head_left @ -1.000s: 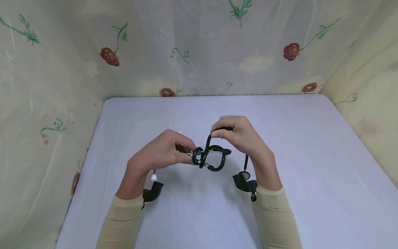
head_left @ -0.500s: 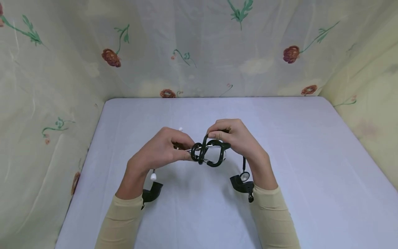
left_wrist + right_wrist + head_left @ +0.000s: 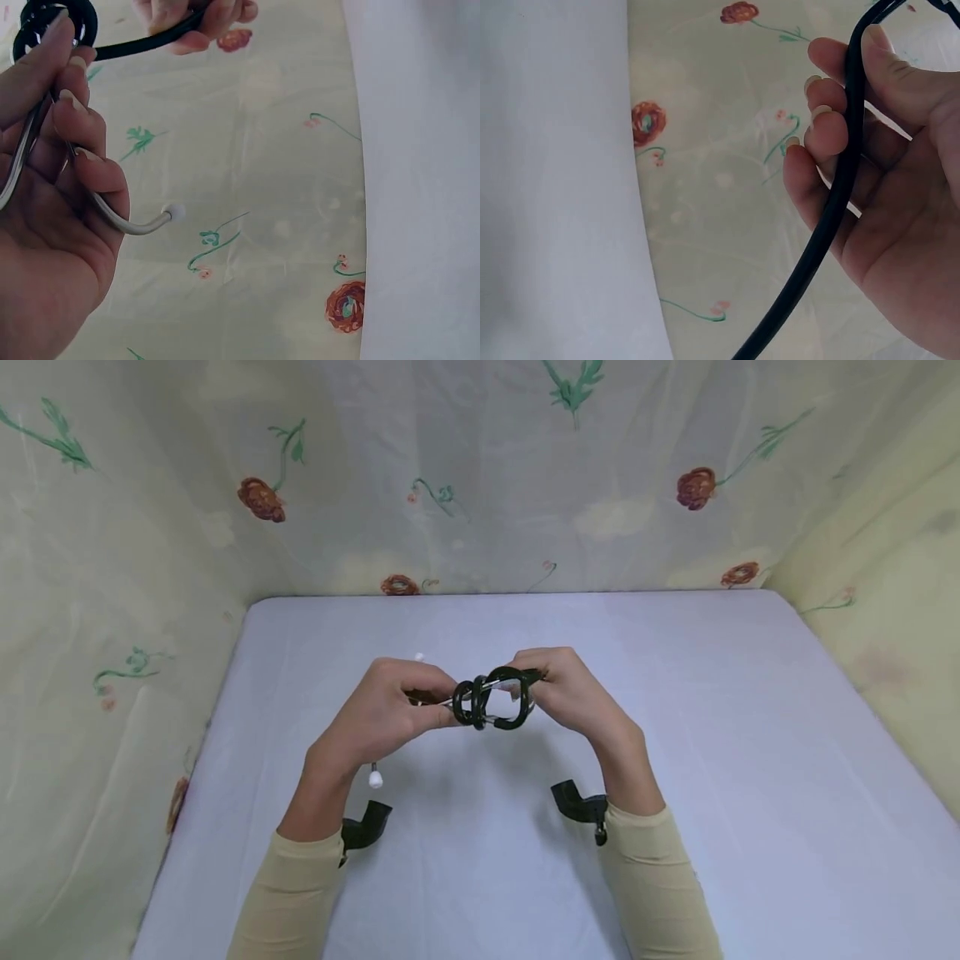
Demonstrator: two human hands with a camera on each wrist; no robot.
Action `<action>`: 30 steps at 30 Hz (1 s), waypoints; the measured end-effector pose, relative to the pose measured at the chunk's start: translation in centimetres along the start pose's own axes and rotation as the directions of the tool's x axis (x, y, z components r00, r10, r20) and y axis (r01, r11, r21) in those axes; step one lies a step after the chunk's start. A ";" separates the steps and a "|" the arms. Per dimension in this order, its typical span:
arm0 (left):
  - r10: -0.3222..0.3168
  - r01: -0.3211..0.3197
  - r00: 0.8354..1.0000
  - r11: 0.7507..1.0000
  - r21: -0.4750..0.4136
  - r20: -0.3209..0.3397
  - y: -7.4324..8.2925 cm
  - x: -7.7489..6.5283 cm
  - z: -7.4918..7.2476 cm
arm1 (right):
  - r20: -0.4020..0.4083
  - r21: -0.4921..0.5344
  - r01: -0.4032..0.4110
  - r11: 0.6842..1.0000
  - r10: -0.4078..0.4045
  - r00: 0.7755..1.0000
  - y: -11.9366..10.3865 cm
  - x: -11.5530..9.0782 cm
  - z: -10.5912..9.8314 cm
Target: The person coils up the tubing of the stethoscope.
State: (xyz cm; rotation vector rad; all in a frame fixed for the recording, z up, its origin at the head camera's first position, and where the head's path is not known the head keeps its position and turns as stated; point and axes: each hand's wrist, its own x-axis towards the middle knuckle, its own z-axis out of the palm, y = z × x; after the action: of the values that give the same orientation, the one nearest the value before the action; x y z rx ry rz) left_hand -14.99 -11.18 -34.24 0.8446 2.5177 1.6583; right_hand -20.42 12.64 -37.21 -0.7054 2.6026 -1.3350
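Note:
A stethoscope with black tubing (image 3: 478, 702) is held up over the white table between both hands. Its tubing is wound in tight turns around the metal ear tubes (image 3: 124, 223), with a wider loop to the right of the turns. My left hand (image 3: 390, 706) grips the ear tubes beside the coil. One white ear tip (image 3: 376, 778) hangs below that hand. Thumb and fingers of my right hand (image 3: 573, 689) pinch the free run of black tube (image 3: 843, 180), close to the loop. The chest piece is hidden from all views.
The white-covered table (image 3: 465, 877) spreads beneath the hands. Curtains with printed flowers (image 3: 480, 477) stand at its back and both sides. A black camera mount sits at each wrist, the left one (image 3: 367, 825) and the right one (image 3: 577, 803).
The coil has shifted up and slightly left, with both hands moving a little left. The raised strand to my right hand has come down against the coil. The hanging chest piece has gone from sight.

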 end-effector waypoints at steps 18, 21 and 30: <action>0.008 0.008 0.987 0.995 0.097 -0.160 -2.9 0.5 0.3 | 0.127 -0.154 -0.039 0.987 0.059 0.990 -1.8 -1.0 0.1; -0.012 0.033 0.984 0.993 0.115 -0.180 -2.9 0.4 0.3 | 0.140 -0.180 -0.046 0.983 0.072 0.988 -2.2 -1.1 0.2; -0.022 0.066 0.974 0.980 0.190 -0.226 -2.9 0.7 0.0 | 0.151 -0.220 0.016 0.975 0.018 0.988 -2.5 -1.1 0.0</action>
State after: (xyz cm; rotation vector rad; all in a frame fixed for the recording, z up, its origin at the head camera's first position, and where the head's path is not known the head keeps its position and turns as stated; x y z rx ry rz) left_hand -16.82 -11.73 -36.48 0.6371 2.8669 1.5933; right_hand -18.58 11.87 -35.36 -0.8026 2.6498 -0.9571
